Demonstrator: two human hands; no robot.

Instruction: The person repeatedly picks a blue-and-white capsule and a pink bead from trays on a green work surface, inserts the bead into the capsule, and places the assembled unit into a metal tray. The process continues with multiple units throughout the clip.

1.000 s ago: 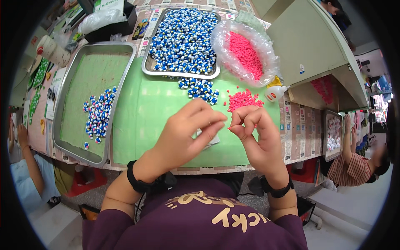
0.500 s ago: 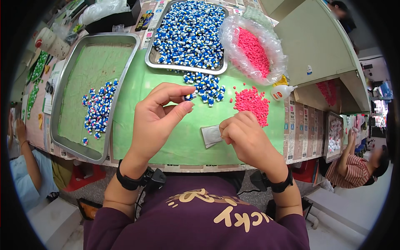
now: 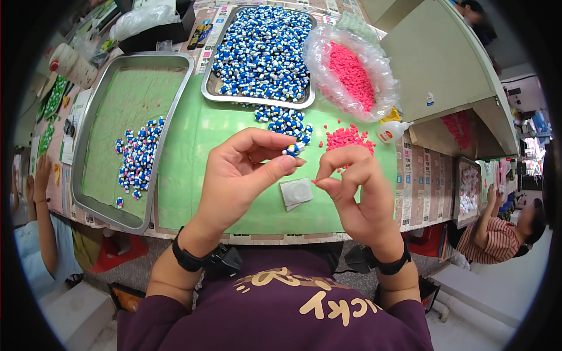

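Observation:
Between thumb and index finger of my left hand (image 3: 237,175) is a small blue-and-white figurine piece (image 3: 291,150) with a touch of yellow. My right hand (image 3: 366,199) is closed in a pinch on a tiny pink piece (image 3: 314,181), barely showing at the fingertips. The two hands face each other, a short gap apart. Below them on the green mat lies a small whitish square pad (image 3: 297,194). A loose heap of blue-and-white pieces (image 3: 290,121) lies beyond my left hand. Behind my right hand is a heap of pink pieces (image 3: 346,138), partly hidden by it.
Metal tray (image 3: 153,199) at left holds blue-and-white pieces with pink bits. Another metal tray (image 3: 257,100) at the back is full of blue-and-white pieces. Beside it sit an open plastic bag (image 3: 380,88) of pink pieces, a white squeeze bottle (image 3: 393,131) and a grey cabinet (image 3: 439,58).
My left hand has shifted right with the figurine piece. My right hand has come away from the pad and turned, its pinch now showing a pink piece. The pad is fully uncovered.

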